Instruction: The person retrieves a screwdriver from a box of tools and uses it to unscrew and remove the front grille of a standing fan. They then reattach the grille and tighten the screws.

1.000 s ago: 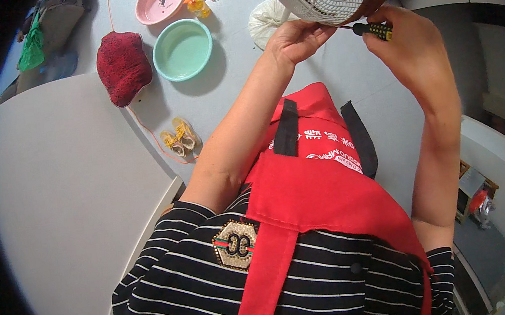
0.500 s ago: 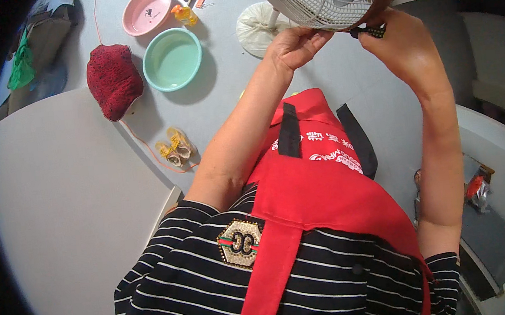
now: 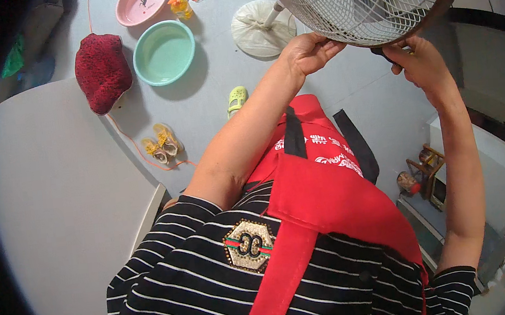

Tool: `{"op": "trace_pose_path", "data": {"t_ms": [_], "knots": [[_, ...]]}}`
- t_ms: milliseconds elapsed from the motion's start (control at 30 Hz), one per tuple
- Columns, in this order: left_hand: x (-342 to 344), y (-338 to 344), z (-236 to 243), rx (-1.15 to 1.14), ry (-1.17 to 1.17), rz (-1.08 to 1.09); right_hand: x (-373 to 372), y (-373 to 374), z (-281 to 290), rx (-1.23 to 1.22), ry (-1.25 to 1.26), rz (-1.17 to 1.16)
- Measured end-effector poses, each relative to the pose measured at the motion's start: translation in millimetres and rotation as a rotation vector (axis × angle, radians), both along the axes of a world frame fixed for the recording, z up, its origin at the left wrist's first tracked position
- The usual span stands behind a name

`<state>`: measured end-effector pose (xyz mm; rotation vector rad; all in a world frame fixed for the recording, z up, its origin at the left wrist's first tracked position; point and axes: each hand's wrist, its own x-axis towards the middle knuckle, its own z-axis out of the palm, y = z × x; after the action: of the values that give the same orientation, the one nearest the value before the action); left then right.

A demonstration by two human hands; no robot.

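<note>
Hands (image 3: 310,53) (image 3: 423,63) at fan (image 3: 372,9), white-covered base (image 3: 252,33) nearby, green basin (image 3: 164,53) farther left

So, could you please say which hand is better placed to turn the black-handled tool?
Probably the right hand: it holds the tool near the fan, while the left hand shows none.

The left arm (image 3: 245,140) was stretched forward and to the right, and the left hand (image 3: 312,54) was palm up, its fingers loosely extended rightward. The right arm (image 3: 463,167) reached forward (both forearms were bare), leaning a little left toward the wrist. The right hand (image 3: 419,65) was closed, fingers curled, near the left but apart from it.
</note>
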<state>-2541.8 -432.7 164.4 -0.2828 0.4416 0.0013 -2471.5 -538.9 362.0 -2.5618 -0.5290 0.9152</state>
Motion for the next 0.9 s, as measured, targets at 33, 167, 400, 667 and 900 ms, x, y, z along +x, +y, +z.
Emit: {"op": "trace_pose_path", "data": {"t_ms": [33,167,400,667,900], "knots": [[1,-1,0,0.003,0.005,0.001,-1,0,2,-0.031,0.001,-0.018],[4,-5,-5,0.002,0.013,-0.015,-1,-9,-10,0.03,-0.071,0.022],[4,-7,0,0.09,0.039,-0.017,-6,-21,-18,0.051,-0.432,0.346],[8,-9,-14,0.081,0.01,-0.02,-17,-24,-17,-0.138,-0.614,0.445],[12,-9,-13,0.006,0.05,-0.033,-11,-26,-24,0.003,-0.554,0.332]]}}
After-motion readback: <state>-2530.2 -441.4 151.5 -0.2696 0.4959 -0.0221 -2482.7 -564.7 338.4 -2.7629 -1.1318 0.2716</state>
